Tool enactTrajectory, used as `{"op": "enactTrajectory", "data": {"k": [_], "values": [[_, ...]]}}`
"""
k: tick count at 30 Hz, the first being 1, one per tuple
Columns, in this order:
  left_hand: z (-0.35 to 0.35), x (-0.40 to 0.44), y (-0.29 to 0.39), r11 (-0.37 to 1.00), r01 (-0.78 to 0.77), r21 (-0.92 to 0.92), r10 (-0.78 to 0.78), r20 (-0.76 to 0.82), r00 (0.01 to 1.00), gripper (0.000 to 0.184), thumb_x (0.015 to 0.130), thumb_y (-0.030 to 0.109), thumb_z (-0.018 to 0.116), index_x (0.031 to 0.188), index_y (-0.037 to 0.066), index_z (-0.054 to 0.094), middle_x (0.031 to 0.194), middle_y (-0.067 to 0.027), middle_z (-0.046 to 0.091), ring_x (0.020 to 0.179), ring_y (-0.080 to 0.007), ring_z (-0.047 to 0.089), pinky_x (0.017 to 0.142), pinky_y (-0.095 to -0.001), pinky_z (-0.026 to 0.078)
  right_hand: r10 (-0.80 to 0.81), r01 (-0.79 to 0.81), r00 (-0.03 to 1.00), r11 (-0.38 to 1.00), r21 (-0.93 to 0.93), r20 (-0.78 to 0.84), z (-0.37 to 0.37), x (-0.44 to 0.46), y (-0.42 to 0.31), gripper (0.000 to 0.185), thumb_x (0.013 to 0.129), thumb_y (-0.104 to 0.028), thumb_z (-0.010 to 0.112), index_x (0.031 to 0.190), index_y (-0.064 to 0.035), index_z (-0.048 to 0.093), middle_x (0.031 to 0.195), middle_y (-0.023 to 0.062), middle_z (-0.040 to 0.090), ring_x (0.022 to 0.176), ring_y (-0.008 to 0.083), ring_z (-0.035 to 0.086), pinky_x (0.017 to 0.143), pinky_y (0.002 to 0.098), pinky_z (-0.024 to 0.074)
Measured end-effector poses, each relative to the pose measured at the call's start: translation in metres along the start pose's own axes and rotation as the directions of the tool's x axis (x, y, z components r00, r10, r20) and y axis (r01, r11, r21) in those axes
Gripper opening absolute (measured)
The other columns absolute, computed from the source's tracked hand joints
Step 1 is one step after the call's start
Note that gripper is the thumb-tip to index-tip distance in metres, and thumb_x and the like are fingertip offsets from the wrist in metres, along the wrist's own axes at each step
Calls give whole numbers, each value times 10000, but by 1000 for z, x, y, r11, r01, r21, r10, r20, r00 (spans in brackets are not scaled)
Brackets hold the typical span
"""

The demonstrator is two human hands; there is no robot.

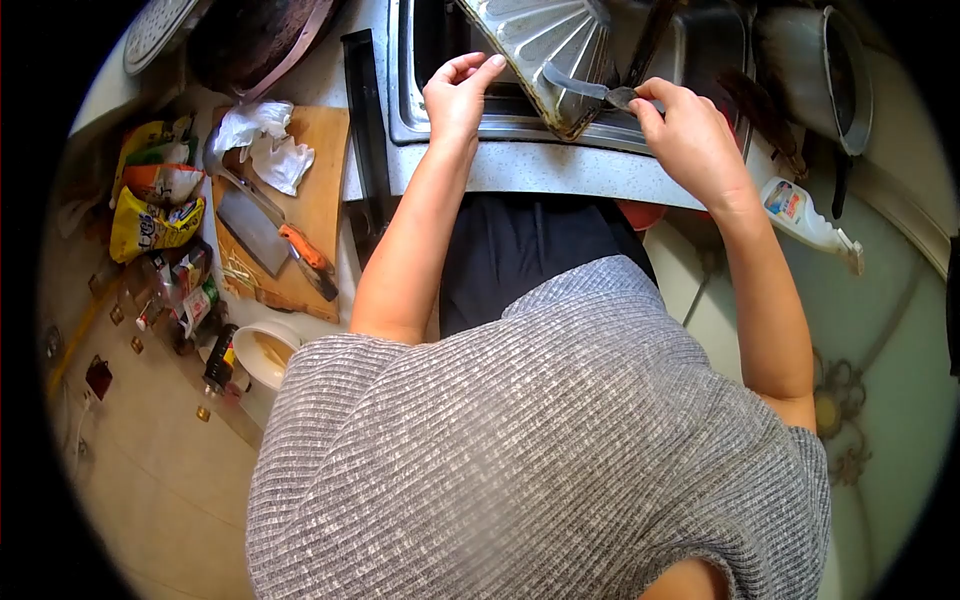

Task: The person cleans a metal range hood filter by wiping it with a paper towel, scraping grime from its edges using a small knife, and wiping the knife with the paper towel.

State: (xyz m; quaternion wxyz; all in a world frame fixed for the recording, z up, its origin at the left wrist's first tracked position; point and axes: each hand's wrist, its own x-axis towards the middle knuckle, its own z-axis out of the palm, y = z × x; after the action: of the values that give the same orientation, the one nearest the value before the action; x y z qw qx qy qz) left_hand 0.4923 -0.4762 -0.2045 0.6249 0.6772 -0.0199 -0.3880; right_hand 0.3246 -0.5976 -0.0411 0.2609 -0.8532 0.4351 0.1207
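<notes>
A greasy metal panel [535, 45] with fanned ridges is tilted over the sink's front edge. My left hand [458, 98] is at its left edge, thumb and fingers closed there; the exact contact is partly hidden. In my right hand [690, 140] is a scraper-like tool [575, 82] with a thin, curved grey strip, pinched near its dark end. Its strip lies over the panel's lower right part; whether it touches the surface I cannot tell.
The steel sink [405, 95] lies beneath. To the left, a cutting board [325, 150] carries a cleaver [252, 230], an orange-handled tool [308, 248] and crumpled tissue [280, 160]. Pots [845, 80] and a spray bottle [805, 215] are at right. Food packets [155, 220] lie far left.
</notes>
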Motion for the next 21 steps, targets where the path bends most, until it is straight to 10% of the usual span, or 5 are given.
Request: {"op": "enactTrajectory", "data": {"k": [21], "values": [[0, -3, 4, 998, 28, 55, -28, -10, 1000, 340, 751, 173, 784, 1020, 12, 654, 956, -59, 649, 894, -132, 591, 840, -245, 456, 101, -91, 981, 994, 65, -169, 11, 39, 42, 329, 867, -287, 531, 1051, -45, 654, 988, 204, 659, 948, 380, 620, 873, 408, 474]]}}
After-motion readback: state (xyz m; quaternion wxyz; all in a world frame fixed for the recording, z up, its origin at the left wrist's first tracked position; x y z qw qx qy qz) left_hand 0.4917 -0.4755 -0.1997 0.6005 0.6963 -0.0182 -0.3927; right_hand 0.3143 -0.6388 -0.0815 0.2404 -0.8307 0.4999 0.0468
